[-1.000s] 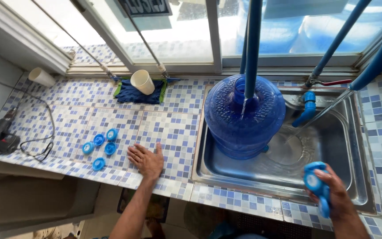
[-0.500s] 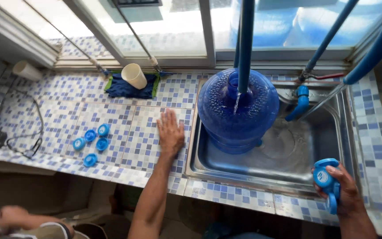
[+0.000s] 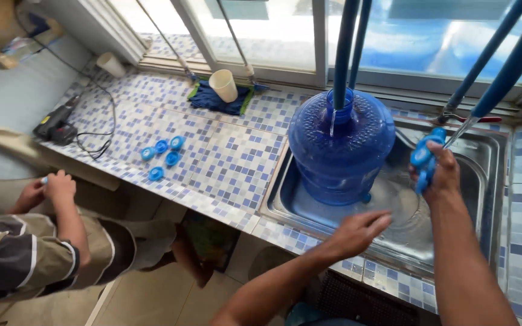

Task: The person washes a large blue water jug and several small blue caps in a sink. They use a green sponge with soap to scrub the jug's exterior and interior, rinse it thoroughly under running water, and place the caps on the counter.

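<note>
I see water running into the blue water jug [image 3: 341, 151], not yet full; my right hand [image 3: 439, 172] grips the blue valve handle [image 3: 424, 158], left hand [image 3: 357, 232] open, holding nothing.

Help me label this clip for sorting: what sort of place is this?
Probably a small water-refilling station. A large blue water jug stands in a steel sink under blue fill pipes, and loose blue bottle caps lie on the mosaic-tiled counter by a window.

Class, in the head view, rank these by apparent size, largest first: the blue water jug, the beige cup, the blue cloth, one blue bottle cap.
1. Blue water jug
2. Blue cloth
3. Beige cup
4. Blue bottle cap

Cup and cloth lie farther away, so they look somewhat smaller.
</note>
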